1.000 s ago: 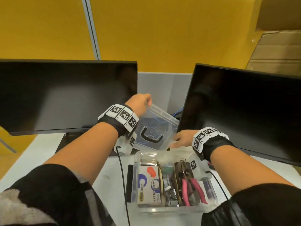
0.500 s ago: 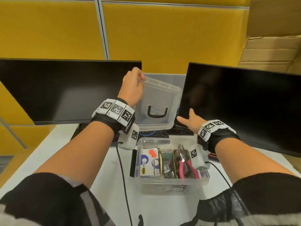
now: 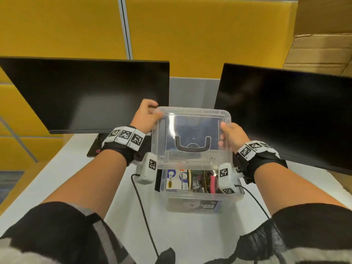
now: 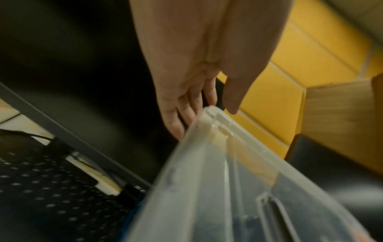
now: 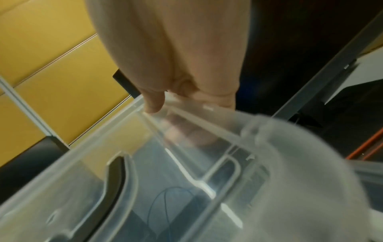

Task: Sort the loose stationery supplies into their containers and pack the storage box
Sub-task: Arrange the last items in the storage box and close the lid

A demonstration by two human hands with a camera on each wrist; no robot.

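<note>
A clear plastic lid (image 3: pixel 192 130) with a dark handle (image 3: pixel 192 144) hangs tilted over the back of the clear storage box (image 3: pixel 202 199). My left hand (image 3: pixel 146 119) grips the lid's far left corner, thumb on top and fingers underneath (image 4: pixel 186 113). My right hand (image 3: pixel 229 136) holds the lid's right edge, thumb (image 5: pixel 154 101) on top and fingers under the lid (image 5: pixel 186 163). Inside the box I see a tape dispenser carton (image 3: pixel 177 181), pink-handled pliers (image 3: pixel 213 182) and small metal clips. The lid hides the box's back half.
Two dark monitors (image 3: pixel 91 96) (image 3: pixel 285 115) stand close behind the box, with a keyboard at their feet. A cardboard box (image 3: pixel 322 39) rises at the far right. Black cables (image 3: pixel 144 216) run from my wrist cameras across the white desk (image 3: pixel 57 178).
The lid has come down from upright between the monitors to nearly flat over the box. My right hand, reaching with straight fingers before, now grips its right edge.
</note>
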